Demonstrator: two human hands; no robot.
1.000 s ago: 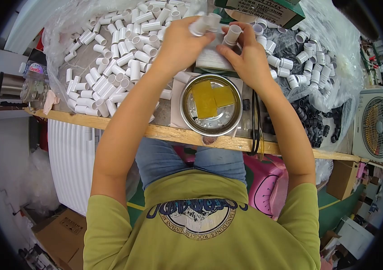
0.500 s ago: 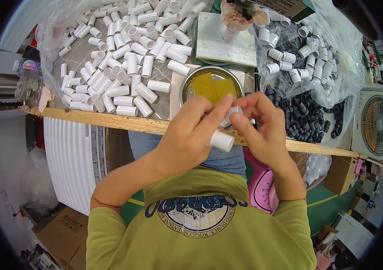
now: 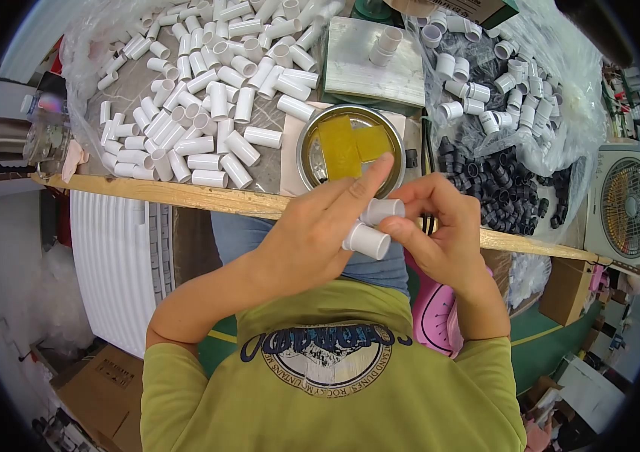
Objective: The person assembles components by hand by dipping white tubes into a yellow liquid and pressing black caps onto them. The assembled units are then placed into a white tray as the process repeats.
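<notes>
My left hand (image 3: 309, 233) is closed around a short white plastic pipe piece (image 3: 369, 239), whose open end points to the right. Just above it, a second white pipe piece (image 3: 386, 212) lies between both hands. The fingers and thumb of my right hand (image 3: 444, 226) pinch this upper piece at its right end. My left fingers cover its other end. Beyond the hands sits a round metal bowl (image 3: 304, 158) holding two yellow sponge-like pads (image 3: 340, 147), one larger than the other.
Many loose white pipe pieces (image 3: 218, 102) cover the left tabletop. A metal plate (image 3: 346, 64) behind the bowl bears an upright white fitting (image 3: 386, 44). White fittings (image 3: 531, 113) and black fittings (image 3: 508, 192) lie on plastic at right. A fan (image 3: 625, 196) stands at far right.
Both hands have come slightly lower, and the upper pipe piece has turned so more of it shows. A pinkish, dark-stained thing over the plate's fitting has left view.
</notes>
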